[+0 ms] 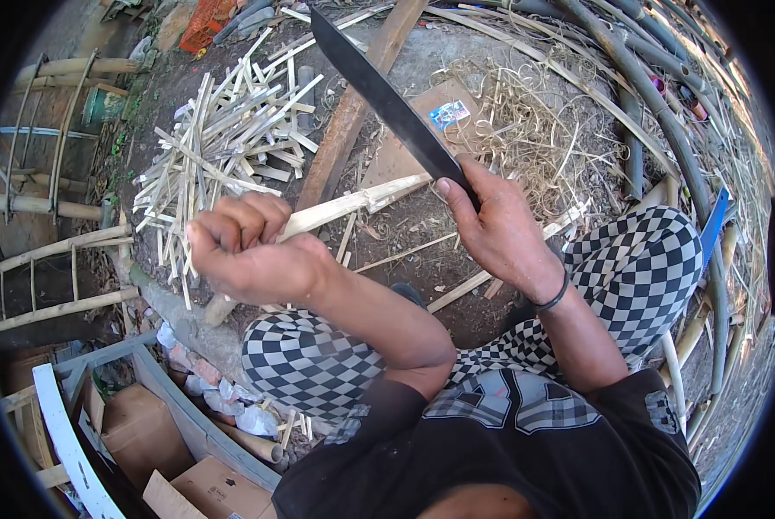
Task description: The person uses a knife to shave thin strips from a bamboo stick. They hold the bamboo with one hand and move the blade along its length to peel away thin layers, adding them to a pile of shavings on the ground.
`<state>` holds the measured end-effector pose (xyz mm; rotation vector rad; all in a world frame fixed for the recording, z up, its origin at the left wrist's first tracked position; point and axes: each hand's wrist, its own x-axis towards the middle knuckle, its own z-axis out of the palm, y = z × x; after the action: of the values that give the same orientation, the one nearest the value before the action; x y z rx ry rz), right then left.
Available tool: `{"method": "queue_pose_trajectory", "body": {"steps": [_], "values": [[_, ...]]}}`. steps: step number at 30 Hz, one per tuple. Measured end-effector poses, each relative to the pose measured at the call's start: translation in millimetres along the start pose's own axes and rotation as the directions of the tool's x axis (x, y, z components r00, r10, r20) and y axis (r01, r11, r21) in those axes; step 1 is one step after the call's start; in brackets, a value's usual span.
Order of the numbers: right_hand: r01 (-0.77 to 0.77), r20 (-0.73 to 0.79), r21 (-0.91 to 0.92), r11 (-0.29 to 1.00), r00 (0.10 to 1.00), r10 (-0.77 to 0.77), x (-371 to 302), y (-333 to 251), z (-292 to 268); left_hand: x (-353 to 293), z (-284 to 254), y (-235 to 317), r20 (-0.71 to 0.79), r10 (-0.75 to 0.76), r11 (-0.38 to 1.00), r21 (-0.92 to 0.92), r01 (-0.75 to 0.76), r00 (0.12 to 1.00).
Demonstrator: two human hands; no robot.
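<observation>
My right hand grips the handle of a machete. Its long dark blade points up and to the left, away from me. In my left hand, fingers curled tight, is a pale split bamboo strip. The strip stretches right toward my right hand, and its far end looks notched and partly split. Its tip lies just below the blade near the handle, and I cannot tell whether they touch. Beyond my left hand lies a loose pile of cut bamboo sticks.
A wooden plank lies behind the strip, beside flattened cardboard and curly shavings. Long bamboo poles and a blue saw blade are at right. A wooden frame with cardboard boxes stands at lower left.
</observation>
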<state>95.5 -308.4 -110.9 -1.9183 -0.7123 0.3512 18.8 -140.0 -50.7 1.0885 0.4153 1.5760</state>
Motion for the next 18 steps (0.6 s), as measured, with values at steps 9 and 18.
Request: {"method": "queue_pose_trajectory", "body": {"steps": [9, 18], "values": [[0.011, 0.1, -0.004, 1.0, 0.995, -0.01, -6.1, -5.1, 9.9, -10.5, 16.0, -26.2, 0.043, 0.087, 0.984, -0.157, -0.079, 0.995], [0.094, 0.172, -0.115, 0.989, 0.982, -0.074, 8.5, -17.0, -4.8, -12.4, 5.4, -31.8, 0.115, 0.028, 0.926, -0.377, 0.018, 0.993]]}}
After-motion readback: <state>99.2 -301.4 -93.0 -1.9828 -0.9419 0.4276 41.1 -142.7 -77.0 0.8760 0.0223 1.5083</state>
